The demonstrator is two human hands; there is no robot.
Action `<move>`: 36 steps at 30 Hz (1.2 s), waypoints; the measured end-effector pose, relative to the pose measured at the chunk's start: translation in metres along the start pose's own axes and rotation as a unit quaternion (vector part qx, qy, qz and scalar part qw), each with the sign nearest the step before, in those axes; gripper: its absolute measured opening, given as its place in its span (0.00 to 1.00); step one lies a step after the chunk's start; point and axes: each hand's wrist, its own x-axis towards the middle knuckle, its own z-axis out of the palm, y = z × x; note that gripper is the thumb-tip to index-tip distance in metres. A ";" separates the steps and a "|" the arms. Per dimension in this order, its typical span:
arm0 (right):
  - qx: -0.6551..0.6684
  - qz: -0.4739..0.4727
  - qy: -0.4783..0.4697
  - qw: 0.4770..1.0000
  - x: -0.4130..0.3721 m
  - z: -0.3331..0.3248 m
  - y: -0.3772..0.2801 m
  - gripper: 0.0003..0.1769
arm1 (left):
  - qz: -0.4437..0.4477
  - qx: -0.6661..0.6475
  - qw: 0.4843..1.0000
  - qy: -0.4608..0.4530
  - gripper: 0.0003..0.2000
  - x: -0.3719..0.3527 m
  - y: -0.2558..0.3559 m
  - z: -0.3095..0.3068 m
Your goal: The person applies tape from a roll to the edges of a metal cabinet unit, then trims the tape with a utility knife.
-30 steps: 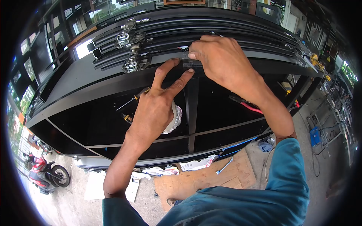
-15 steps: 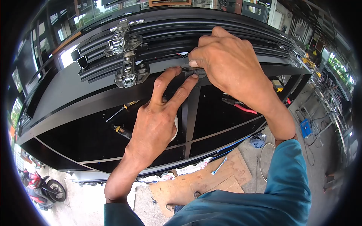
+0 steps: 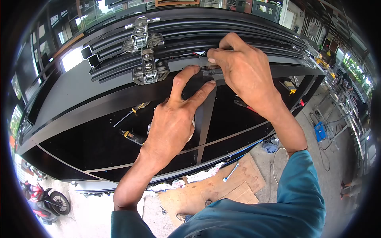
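My left hand (image 3: 172,121) lies over the dark frame rail (image 3: 113,95), its index and middle fingers spread. The fingertips press on either side of a small shiny dark patch (image 3: 213,74), where the rail meets a crossbar (image 3: 206,115). Just beyond, my right hand (image 3: 250,75) is closed, thumb and index finger pinched together at the rail's far edge. Whatever sits in that pinch is mostly hidden. Left of my hands, metal hinges (image 3: 150,72) rest across black bars (image 3: 182,37). Part of a pale round object (image 3: 193,133) shows beneath my left hand.
On the dark panel lie a yellow-handled screwdriver (image 3: 133,113), a yellow-and-black tool (image 3: 133,137) and a red-handled tool (image 3: 244,104). Cardboard (image 3: 210,186) covers the floor by my feet. A motorcycle (image 3: 47,202) stands at lower left; a blue object (image 3: 319,131) is at right.
The view has shifted, so the hinges and bars appear farther right. My left fingertips are wider apart, and more of the shiny patch shows. My right hand keeps its pinch.
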 end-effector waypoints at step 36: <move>0.293 -0.033 0.167 0.941 -0.038 0.028 0.011 0.34 | -0.086 0.016 0.996 -0.008 0.29 0.004 0.024 -0.007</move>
